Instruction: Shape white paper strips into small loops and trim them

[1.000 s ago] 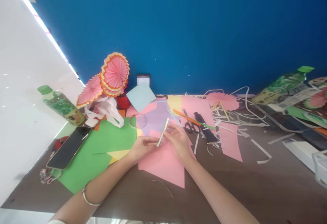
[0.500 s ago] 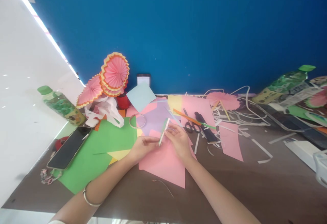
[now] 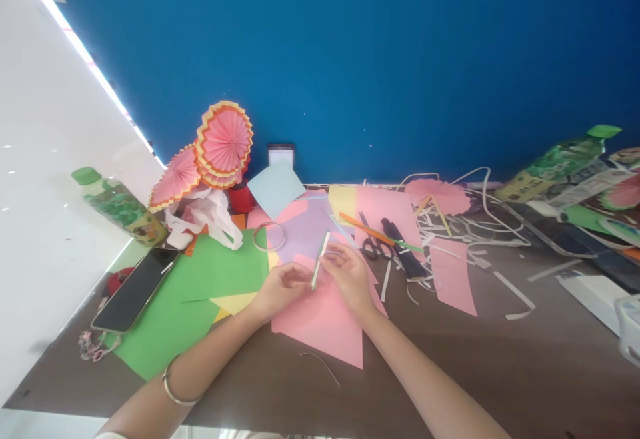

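A narrow folded paper strip [image 3: 323,251], white with a pale green side, is held tilted above the middle of the desk. My left hand [image 3: 283,289] pinches its lower end between fingertips and thumb. Higher up, my right hand [image 3: 347,275] grips the strip's right side, fingers closed. Below both hands lies a sheet of pink paper [image 3: 325,332], partly covered by them. Purple paper [image 3: 303,232] shows just behind it, with a thin ring-shaped bangle [image 3: 254,239] on its left edge. Black scissors [image 3: 370,248] rest to the right of my right hand.
Green paper [image 3: 170,312] and a phone [image 3: 135,290] lie at left, near a bottle [image 3: 117,205]. Pleated paper fans [image 3: 225,142] stand against the blue wall [image 3: 350,59]. A black cutter-like tool [image 3: 405,252], white paper scraps [image 3: 505,285] and a second bottle [image 3: 560,162] are at right.
The strip has turned slightly, so less of its green side shows and it looks narrower. My fingers have shifted a little; both hands stay in nearly the same place.
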Demonstrator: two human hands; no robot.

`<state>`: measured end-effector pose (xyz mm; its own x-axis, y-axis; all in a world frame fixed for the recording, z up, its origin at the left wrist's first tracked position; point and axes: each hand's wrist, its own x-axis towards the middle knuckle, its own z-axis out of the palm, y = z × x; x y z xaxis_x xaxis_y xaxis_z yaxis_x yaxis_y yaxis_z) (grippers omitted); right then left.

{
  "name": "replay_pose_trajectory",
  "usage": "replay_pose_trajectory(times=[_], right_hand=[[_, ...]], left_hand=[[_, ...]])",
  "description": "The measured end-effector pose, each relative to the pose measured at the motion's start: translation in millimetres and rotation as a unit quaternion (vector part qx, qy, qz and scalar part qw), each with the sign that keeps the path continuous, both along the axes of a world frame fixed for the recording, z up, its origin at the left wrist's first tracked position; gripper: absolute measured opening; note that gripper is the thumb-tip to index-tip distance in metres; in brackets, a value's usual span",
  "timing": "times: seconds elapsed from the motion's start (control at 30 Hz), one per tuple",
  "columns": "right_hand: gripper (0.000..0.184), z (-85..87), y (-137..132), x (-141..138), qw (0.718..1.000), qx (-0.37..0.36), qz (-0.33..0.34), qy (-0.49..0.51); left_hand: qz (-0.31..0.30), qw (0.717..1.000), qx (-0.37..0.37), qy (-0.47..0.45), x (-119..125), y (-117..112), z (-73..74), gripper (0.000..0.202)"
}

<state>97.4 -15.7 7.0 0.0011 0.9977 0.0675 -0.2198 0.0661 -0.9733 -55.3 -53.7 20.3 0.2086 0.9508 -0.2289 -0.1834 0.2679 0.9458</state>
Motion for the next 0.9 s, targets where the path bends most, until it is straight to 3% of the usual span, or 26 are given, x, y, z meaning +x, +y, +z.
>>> replay_pose_trajectory(times=[0.2, 0.4, 0.5, 0.63, 0.73, 0.9], right_hand=[[0.028, 2.9, -2, -2, 1.000, -0.002, -0.007, -0.014], [0.027, 3.9, -4, -3, 0.999, 0.004, -0.001, -0.046], [0.028, 7.3, -7, -4, 0.999, 0.014, 0.005, -0.051], [0.027, 11.8, -11, -7, 0.998, 0.006, 0.027, -0.049], [0.026, 13.5, -14, -8, 0.998, -0.007, 0.043, -0.045], [0.022, 14.7, -15, -7, 0.996, 0.022, 0.034, -0.079]], left_hand=[[0.006, 1.000, 0.010, 0.009, 0, 1, -2.9, 0.025], [-0.026, 0.999, 0.018, -0.021, -1, 0, 2.4, 0.024], [-0.007, 0.999, 0.020, -0.040, 0, 1, 3.4, 0.027], [0.028, 0.999, 0.041, -0.017, 3, 6, 0.4, 0.031], [0.028, 0.997, 0.070, 0.002, 3, 8, -2.7, 0.031], [0.018, 0.998, 0.054, 0.027, 1, 8, -6.2, 0.030]])
